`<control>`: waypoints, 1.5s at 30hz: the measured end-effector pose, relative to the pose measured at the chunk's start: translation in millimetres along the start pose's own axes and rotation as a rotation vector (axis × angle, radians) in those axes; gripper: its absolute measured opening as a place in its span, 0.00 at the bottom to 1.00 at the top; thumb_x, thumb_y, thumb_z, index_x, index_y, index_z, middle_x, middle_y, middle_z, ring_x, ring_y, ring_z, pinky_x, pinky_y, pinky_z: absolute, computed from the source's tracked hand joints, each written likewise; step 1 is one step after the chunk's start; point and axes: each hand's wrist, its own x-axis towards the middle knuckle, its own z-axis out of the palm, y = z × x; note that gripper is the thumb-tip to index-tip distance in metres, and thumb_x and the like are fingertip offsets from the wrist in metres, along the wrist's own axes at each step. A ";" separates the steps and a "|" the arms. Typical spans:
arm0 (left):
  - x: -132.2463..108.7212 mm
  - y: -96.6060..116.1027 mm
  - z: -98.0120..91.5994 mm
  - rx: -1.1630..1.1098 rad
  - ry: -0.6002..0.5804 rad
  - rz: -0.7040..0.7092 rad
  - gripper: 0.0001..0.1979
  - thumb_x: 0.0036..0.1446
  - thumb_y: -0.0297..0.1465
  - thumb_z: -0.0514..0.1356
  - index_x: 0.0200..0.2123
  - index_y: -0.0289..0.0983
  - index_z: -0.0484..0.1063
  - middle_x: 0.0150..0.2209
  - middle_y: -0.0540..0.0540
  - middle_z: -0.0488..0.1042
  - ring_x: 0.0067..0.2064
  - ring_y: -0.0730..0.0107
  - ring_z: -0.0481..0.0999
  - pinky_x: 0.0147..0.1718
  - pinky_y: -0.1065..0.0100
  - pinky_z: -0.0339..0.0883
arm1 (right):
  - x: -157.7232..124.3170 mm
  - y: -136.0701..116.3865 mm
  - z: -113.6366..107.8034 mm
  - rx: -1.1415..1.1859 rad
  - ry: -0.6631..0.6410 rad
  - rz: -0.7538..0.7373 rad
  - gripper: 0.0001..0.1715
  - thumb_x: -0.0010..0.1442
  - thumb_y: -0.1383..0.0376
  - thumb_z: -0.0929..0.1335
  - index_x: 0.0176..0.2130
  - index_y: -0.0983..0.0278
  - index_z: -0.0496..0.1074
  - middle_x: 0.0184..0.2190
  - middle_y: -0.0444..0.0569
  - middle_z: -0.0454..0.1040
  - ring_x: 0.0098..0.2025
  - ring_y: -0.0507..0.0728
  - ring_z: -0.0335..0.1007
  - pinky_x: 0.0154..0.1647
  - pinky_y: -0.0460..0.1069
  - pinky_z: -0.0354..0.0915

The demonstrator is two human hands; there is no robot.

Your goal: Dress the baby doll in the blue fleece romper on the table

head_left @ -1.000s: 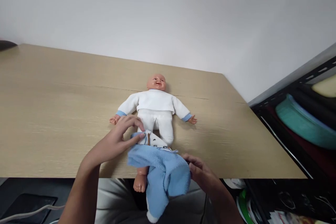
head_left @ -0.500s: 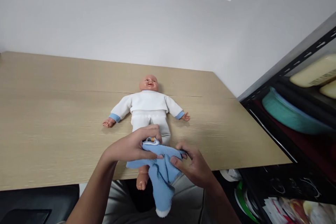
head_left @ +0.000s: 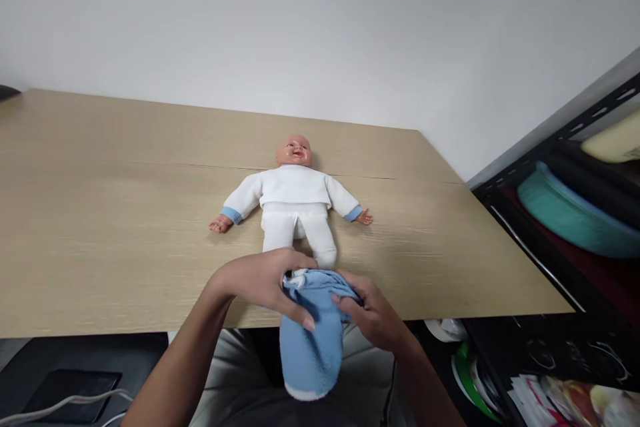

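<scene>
A soft blue garment (head_left: 311, 353) with a white end hangs over the table's front edge, gripped at its upper opening from both sides. My left hand (head_left: 273, 283) pinches the left of this opening, thumb in front, fingers behind. My right hand (head_left: 369, 310) grips the bunched right side with thumb and fingers. Just beyond lies a baby doll (head_left: 296, 183) on its back, arms spread, in a white top with blue cuffs and white trousers. Its lower legs are hidden behind my hands and the garment.
The wooden table (head_left: 125, 227) runs up to a pale wall. To the right stands a black shelf holding a teal basin (head_left: 575, 210) and packets. A dark flat object (head_left: 73, 393) and a white cable (head_left: 75, 400) lie on a black seat at lower left.
The garment's upper edge has been gathered and opened, and its lower part now hangs broader and straighter. Both hands stay on it. The view has shifted slightly, moving the doll rightward in the picture.
</scene>
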 end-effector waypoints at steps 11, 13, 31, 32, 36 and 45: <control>1.0 -6.1 -1.4 -0.077 0.080 0.015 0.08 0.69 0.33 0.58 0.50 0.40 0.69 0.42 0.49 0.73 0.43 0.64 0.72 0.45 0.68 0.67 | -5.8 -17.3 6.8 0.145 -0.210 0.056 0.38 0.62 0.51 0.76 0.66 0.59 0.72 0.56 0.53 0.80 0.57 0.66 0.77 0.61 0.58 0.72; 3.2 -8.5 -0.1 -0.070 0.089 0.012 0.09 0.69 0.32 0.58 0.51 0.40 0.71 0.44 0.48 0.75 0.46 0.62 0.74 0.48 0.66 0.68 | -7.7 -20.4 7.3 0.161 -0.252 0.106 0.49 0.54 0.52 0.81 0.69 0.59 0.69 0.60 0.54 0.78 0.60 0.68 0.76 0.63 0.60 0.72; 3.4 -3.8 2.3 -0.306 0.156 -0.084 0.16 0.63 0.44 0.68 0.42 0.39 0.73 0.36 0.51 0.71 0.39 0.66 0.72 0.40 0.69 0.67 | 5.0 -6.4 23.1 0.704 0.384 0.340 0.32 0.56 0.41 0.77 0.50 0.60 0.82 0.50 0.54 0.84 0.62 0.70 0.74 0.69 0.62 0.65; 3.1 -4.9 3.0 -0.315 0.224 -0.096 0.14 0.66 0.44 0.65 0.43 0.39 0.73 0.37 0.50 0.71 0.41 0.66 0.72 0.42 0.68 0.67 | 1.0 -7.7 21.1 0.642 0.349 0.345 0.32 0.57 0.41 0.77 0.51 0.59 0.82 0.51 0.54 0.84 0.63 0.69 0.73 0.70 0.62 0.63; 2.4 -10.0 7.1 -0.334 0.379 -0.124 0.11 0.67 0.41 0.63 0.46 0.41 0.70 0.41 0.49 0.72 0.44 0.64 0.72 0.47 0.66 0.69 | -15.3 -7.3 14.5 0.375 -0.006 0.281 0.38 0.53 0.41 0.79 0.54 0.60 0.81 0.50 0.56 0.84 0.55 0.71 0.78 0.62 0.63 0.71; 3.6 -2.7 5.9 -0.277 0.212 -0.142 0.22 0.61 0.51 0.67 0.45 0.38 0.75 0.40 0.49 0.75 0.41 0.65 0.73 0.39 0.69 0.68 | -4.0 6.9 41.1 0.401 0.407 0.260 0.29 0.65 0.42 0.69 0.52 0.60 0.80 0.48 0.58 0.85 0.51 0.70 0.82 0.51 0.59 0.80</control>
